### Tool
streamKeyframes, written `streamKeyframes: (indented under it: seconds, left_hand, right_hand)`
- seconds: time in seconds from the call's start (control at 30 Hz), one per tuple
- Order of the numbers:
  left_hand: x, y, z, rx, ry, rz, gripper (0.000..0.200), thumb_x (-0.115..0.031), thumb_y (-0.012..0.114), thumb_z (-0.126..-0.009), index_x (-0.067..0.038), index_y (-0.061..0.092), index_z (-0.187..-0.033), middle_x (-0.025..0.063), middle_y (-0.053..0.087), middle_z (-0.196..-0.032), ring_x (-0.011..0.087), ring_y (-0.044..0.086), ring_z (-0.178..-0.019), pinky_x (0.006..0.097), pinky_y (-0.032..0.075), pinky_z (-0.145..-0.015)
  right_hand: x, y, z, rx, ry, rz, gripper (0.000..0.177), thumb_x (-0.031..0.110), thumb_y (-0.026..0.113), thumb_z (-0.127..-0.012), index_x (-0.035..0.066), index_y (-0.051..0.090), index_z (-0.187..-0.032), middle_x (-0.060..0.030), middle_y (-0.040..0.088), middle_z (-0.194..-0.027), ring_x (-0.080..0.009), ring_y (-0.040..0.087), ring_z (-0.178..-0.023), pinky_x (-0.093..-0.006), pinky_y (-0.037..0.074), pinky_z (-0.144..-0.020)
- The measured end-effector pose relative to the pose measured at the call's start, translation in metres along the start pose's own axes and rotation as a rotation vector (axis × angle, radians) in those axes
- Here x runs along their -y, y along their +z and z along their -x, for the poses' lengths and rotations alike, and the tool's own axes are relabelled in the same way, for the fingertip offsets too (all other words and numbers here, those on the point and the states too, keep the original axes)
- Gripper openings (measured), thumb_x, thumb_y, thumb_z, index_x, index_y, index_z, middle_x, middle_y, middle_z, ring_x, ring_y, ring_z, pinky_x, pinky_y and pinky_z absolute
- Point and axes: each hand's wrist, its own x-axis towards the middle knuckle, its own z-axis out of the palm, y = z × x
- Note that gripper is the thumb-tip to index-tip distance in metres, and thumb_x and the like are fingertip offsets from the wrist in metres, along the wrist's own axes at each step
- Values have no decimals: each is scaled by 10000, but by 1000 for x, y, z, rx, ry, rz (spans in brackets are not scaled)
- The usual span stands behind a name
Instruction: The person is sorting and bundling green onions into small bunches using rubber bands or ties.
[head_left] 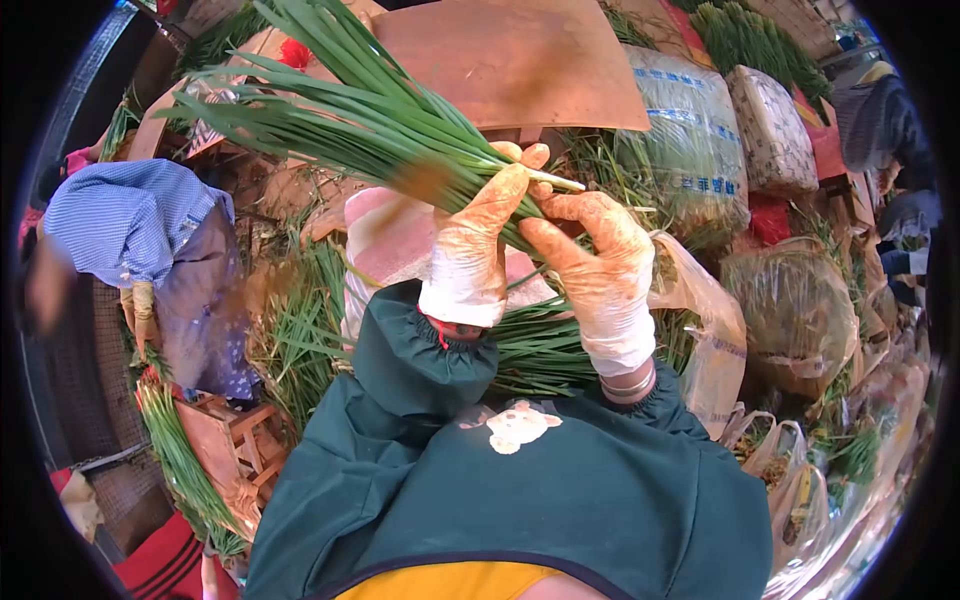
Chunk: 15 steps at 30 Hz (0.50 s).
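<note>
My left hand [478,235], in a white glove stained orange-brown, is closed round a bunch of garlic chives [400,125]. The long flat green leaves fan out to the upper left, and a pale stem end [555,180] sticks out to the right. My right hand [605,265], gloved the same way, has thumb and fingers bent in at the lower stems of the bunch; what lies between its fingertips is partly hidden. Below both hands, more loose chives [540,350] lie across my lap, beside a pink and white cloth-like pad [385,245].
A brown board [510,60] stands ahead. To the right are a wrapped bale [685,140] with blue print and several plastic bags [800,310]. At left, a person in a blue checked top [135,215] bends near bundled chives [185,460] and a wooden stool [235,445].
</note>
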Motion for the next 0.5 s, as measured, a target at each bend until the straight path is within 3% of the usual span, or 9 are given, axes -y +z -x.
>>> streamKeyframes:
  seconds: [0.03,0.07,0.13,0.17,0.3,0.43,0.5]
  left_hand:
    - [-3,0,0,-12,9,-4,278,-79,637,-872,-41,551,-1133,122,595,-1174,228,603,-1034,381,500,-898]
    - [-5,-3,0,-15,9,-7,278,-79,637,-872,-41,551,-1133,122,595,-1174,228,603,-1034,381,500,-898]
    - [-5,-9,-2,15,-28,24,302,-109,656,-864,-33,549,-1135,130,609,-1133,232,604,-1027,372,504,-890]
    - [-3,-7,-3,-6,-19,35,307,-124,667,-858,-28,556,-1129,134,626,-1088,224,617,-975,363,508,-873]
    - [0,-7,-4,2,0,24,287,-120,671,-855,-28,572,-1108,133,635,-1068,209,621,-917,342,516,-841]
    - [-3,-6,-5,-24,-42,19,258,-107,678,-846,-30,586,-1075,123,633,-1042,188,611,-876,311,513,-804]
    - [-5,-6,-5,-44,-62,18,247,-100,680,-841,-33,588,-1060,108,627,-1015,182,606,-863,303,511,-793]
  right_hand:
    - [-3,4,1,-8,97,-235,163,75,728,-776,24,690,-927,-81,661,-847,-168,619,-752,-279,489,-677]
    - [-2,2,1,-6,99,-238,163,75,728,-776,24,690,-927,-81,661,-847,-168,619,-752,-279,489,-677]
    - [2,-6,1,87,331,-457,129,60,701,-815,10,700,-933,-64,663,-826,-120,593,-722,-256,477,-649]
    - [0,-9,0,122,271,-306,101,81,678,-851,0,678,-912,-29,626,-808,-79,545,-725,-240,456,-641]
    - [-1,-6,-2,49,292,-405,129,121,633,-896,-2,621,-862,-5,551,-781,-71,491,-707,-235,416,-621]
    - [-3,-6,-7,38,260,-394,147,136,620,-906,-2,625,-855,-8,562,-784,-75,498,-701,-238,417,-619]
    - [-3,-9,-12,167,270,-337,187,186,615,-918,6,618,-869,-1,568,-786,-69,499,-705,-234,420,-630]
